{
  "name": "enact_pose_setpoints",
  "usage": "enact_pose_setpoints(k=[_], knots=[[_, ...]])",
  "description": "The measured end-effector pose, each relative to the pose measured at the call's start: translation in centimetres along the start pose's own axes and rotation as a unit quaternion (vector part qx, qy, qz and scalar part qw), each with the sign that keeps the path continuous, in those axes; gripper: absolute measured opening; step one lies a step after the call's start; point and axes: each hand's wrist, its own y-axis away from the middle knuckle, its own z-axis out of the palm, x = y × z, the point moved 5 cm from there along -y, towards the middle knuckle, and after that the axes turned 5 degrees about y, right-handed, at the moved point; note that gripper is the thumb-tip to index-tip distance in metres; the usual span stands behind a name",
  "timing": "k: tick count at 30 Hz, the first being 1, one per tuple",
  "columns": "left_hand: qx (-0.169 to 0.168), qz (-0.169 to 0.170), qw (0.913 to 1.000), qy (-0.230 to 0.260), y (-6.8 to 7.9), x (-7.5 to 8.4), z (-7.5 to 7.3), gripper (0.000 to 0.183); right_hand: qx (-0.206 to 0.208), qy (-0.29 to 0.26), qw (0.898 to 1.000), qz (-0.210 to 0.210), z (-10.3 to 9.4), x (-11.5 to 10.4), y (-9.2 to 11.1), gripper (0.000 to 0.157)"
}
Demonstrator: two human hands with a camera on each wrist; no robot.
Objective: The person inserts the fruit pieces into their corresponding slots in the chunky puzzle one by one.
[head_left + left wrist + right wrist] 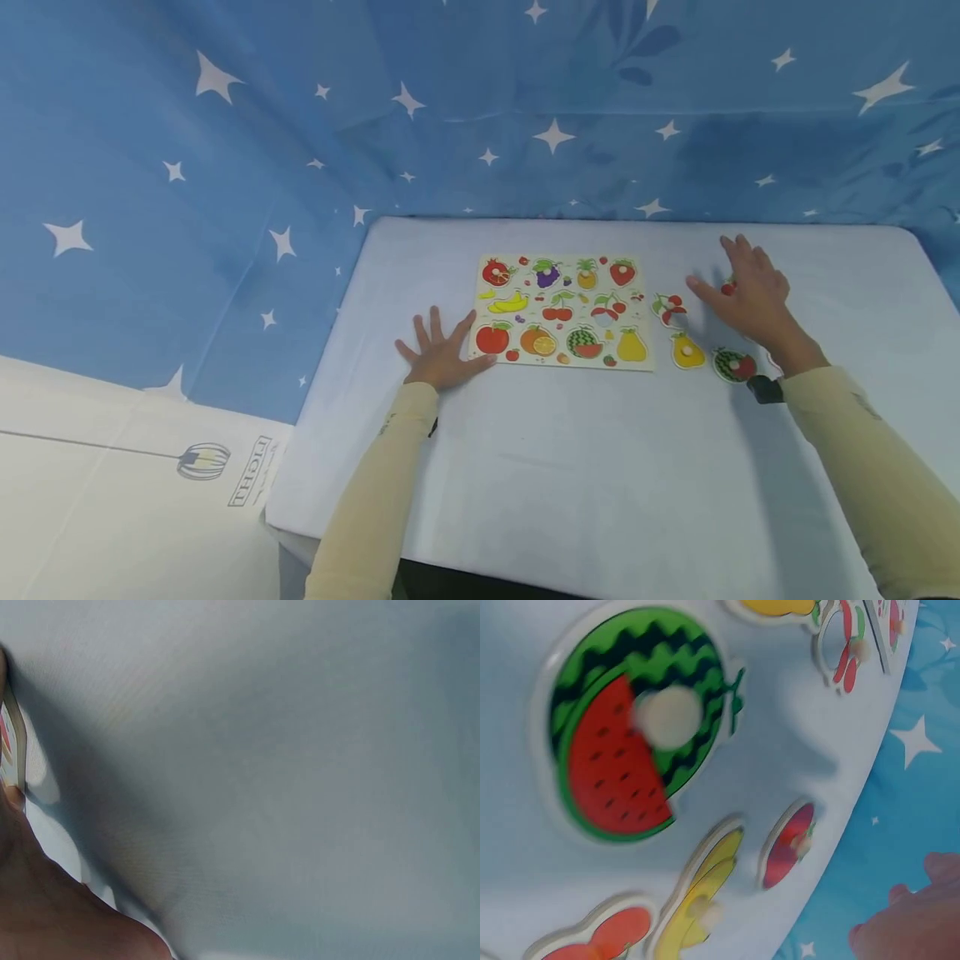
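Note:
A fruit puzzle board [564, 315] lies on the white table. My left hand [441, 357] rests with spread fingers at the board's left edge, thumb and a fingertip touching its lower left corner. In the left wrist view, part of that hand [60, 915] and a sliver of the board [19, 742] show. My right hand [753, 300] hovers palm down, holding nothing, above loose knobbed pieces. Near it lie a watermelon piece [619, 727], a banana piece [701, 892], a red fruit piece [787, 844], a red-fruit pair piece [622, 934] and a pear piece [687, 351].
Another loose piece with cherries [670, 310] lies close to the board's right edge. White cloth covers the table [570, 467]. A blue star-patterned curtain [480, 125] hangs along the back, and a cream panel [135, 483] with a lamp drawing stands at left.

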Motion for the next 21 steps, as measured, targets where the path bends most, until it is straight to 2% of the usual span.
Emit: enact_pose_setpoints(k=[5, 10, 21], knots=[[-0.001, -0.002, 0.9999, -0.012, -0.2, -0.1, 0.3, 0.099, 0.009, -0.017, 1.000, -0.006, -0.4, 1.2, 1.1, 0.093], [-0.005, -0.001, 1.0000, -0.001, -0.3, -0.1, 0.2, 0.100, 0.005, -0.026, 1.000, -0.005, -0.8, 2.0, 2.4, 0.092], [-0.008, 0.002, 0.9999, -0.014, 0.0, 0.2, 0.0, 0.099, -0.015, -0.038, 0.998, 0.043, -1.7, 5.2, 5.4, 0.096]])
